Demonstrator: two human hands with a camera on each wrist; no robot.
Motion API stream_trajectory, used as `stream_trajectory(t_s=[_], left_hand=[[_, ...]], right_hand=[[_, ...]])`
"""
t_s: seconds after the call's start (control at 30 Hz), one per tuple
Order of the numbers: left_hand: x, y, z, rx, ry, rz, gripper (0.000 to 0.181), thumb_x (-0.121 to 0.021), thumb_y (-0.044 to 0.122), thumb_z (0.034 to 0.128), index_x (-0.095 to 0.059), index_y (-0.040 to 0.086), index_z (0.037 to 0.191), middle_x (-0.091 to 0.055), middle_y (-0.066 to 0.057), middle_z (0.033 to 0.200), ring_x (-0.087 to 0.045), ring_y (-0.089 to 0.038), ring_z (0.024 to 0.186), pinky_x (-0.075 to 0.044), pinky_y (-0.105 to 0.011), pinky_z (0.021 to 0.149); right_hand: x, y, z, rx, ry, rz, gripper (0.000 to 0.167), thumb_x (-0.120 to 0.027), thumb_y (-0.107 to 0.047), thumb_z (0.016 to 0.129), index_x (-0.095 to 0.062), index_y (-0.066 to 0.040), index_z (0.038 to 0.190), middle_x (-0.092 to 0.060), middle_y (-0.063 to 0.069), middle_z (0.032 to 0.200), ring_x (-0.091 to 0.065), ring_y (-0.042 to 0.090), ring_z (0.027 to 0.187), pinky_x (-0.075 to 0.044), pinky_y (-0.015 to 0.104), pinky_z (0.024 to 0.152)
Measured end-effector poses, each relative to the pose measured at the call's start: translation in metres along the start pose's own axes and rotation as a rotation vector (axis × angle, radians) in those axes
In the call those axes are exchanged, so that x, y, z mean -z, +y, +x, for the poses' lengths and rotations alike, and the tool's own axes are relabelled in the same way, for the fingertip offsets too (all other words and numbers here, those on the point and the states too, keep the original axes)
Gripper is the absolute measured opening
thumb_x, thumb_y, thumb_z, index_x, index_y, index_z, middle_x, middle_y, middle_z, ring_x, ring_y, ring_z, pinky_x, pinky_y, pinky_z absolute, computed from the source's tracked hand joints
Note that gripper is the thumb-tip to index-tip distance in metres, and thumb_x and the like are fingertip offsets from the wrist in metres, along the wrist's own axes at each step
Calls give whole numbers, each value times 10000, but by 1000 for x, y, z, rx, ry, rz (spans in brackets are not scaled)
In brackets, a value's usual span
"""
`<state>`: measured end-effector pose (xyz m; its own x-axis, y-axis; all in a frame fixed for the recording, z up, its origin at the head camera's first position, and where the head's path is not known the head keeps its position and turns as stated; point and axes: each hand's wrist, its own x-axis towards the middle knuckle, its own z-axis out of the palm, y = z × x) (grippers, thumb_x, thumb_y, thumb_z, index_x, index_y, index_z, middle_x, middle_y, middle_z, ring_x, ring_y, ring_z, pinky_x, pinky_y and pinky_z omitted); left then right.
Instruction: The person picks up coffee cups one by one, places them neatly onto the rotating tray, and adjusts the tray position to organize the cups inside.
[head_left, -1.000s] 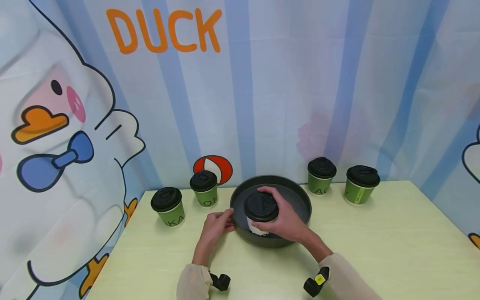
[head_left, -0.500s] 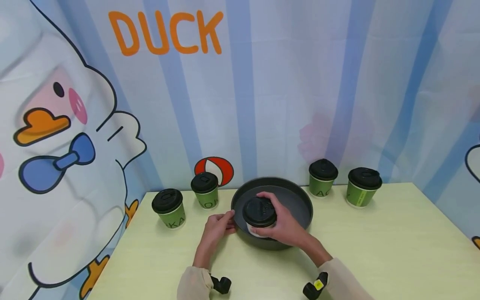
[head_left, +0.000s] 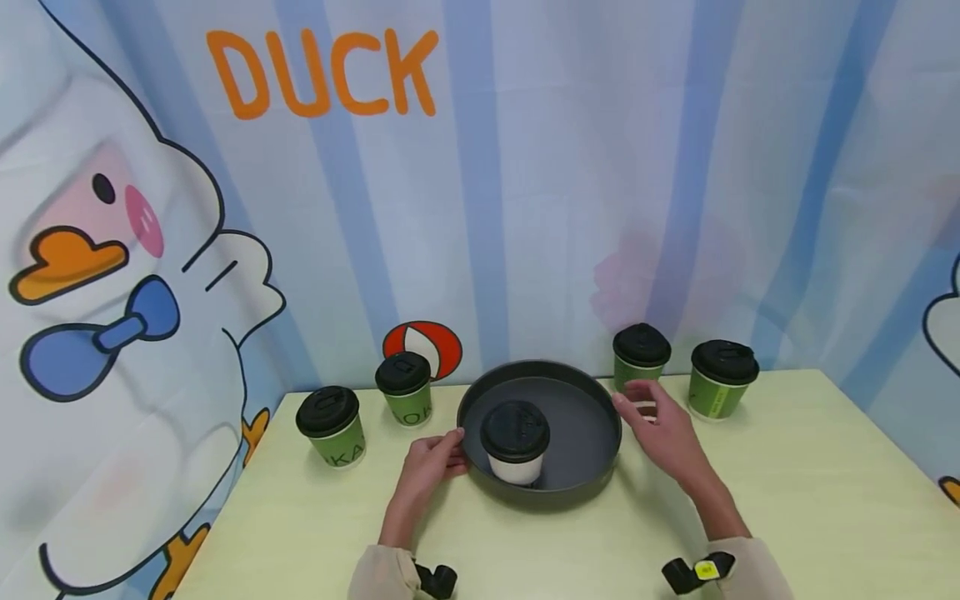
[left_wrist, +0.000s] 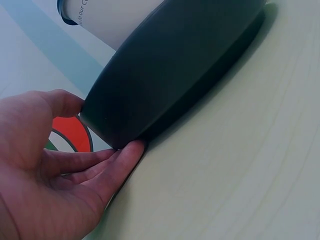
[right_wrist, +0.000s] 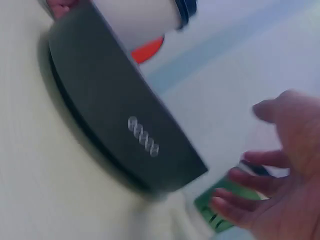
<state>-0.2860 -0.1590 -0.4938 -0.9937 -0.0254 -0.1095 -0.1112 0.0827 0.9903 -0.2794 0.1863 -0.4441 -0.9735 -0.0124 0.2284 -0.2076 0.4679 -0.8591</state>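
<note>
A dark round pan (head_left: pixel 573 433) stands on the table, and a white cup with a black lid (head_left: pixel 515 446) stands upright inside it, front left. My left hand (head_left: pixel 426 475) holds the pan's left side, thumb at the rim and fingers low on the wall (left_wrist: pixel 165 75). Beyond the pan's right rim my right hand (head_left: pixel 671 433) is held with spread, slightly bent fingers and nothing in them. In the right wrist view that hand (right_wrist: pixel 280 175) is apart from the pan wall (right_wrist: pixel 115 100). Behind its fingers stands a green cup (head_left: pixel 640 358), partly hidden.
Two green cups with black lids stand left of the pan, one at the far left (head_left: pixel 332 425) and one nearer the back edge (head_left: pixel 405 387). Another green cup (head_left: pixel 722 379) is at the back right. A printed curtain (head_left: pixel 525 183) hangs behind the table (head_left: pixel 810 492).
My right hand has let go of the white cup and moved right, past the pan's rim. The cup stays in the pan. My left hand keeps its place on the pan's side.
</note>
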Motion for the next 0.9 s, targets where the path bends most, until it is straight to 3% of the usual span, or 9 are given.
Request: stream_trajectory(t_s=[0.1, 0.27, 0.43, 0.67, 0.9], left_hand=[[2, 0, 0, -6, 7, -7, 505, -614, 330, 1038, -655, -143, 1211, -733, -112, 993, -709, -176, 879, -626, -312, 813], [2, 1, 0, 0, 14, -2, 521, -614, 336, 1041, -643, -153, 1219, -729, -101, 979, -698, -156, 856, -628, -308, 797], [-1, 0, 2, 11, 6, 2, 537, -610, 347, 1043, -631, -156, 1231, -719, -83, 967, -685, -147, 854, -626, -308, 801], [0, -4, 4, -10, -17, -7, 493, -590, 280, 1052, -627, -189, 1198, -724, -80, 943, -701, -206, 875, -629, -370, 830], [0, -1, 6, -7, -6, -2, 516, -594, 328, 1055, -641, -158, 1221, -729, -96, 971, -701, -177, 874, -628, -334, 818]], right_hand=[[3, 14, 2, -148, -116, 36, 655, -500, -476, 1088, -442, 60, 1460, -567, 279, 1350, -640, 379, 1168, -561, 483, 969], [-5, 35, 4, -292, -252, 324, 612, -464, -377, 1121, -447, 175, 1383, -685, 193, 1043, -700, 205, 873, -622, 351, 813], [-6, 42, 5, -325, -276, 459, 572, -460, -341, 1125, -494, 199, 1307, -679, 100, 901, -672, 137, 757, -625, 292, 742], [-3, 48, 7, -364, -329, 511, 536, -489, -374, 1110, -574, 150, 1184, -661, 100, 924, -683, 156, 804, -629, 319, 797], [0, 48, 11, -361, -371, 544, 498, -494, -352, 1110, -583, 136, 1150, -656, 99, 916, -693, 163, 810, -629, 335, 816]])
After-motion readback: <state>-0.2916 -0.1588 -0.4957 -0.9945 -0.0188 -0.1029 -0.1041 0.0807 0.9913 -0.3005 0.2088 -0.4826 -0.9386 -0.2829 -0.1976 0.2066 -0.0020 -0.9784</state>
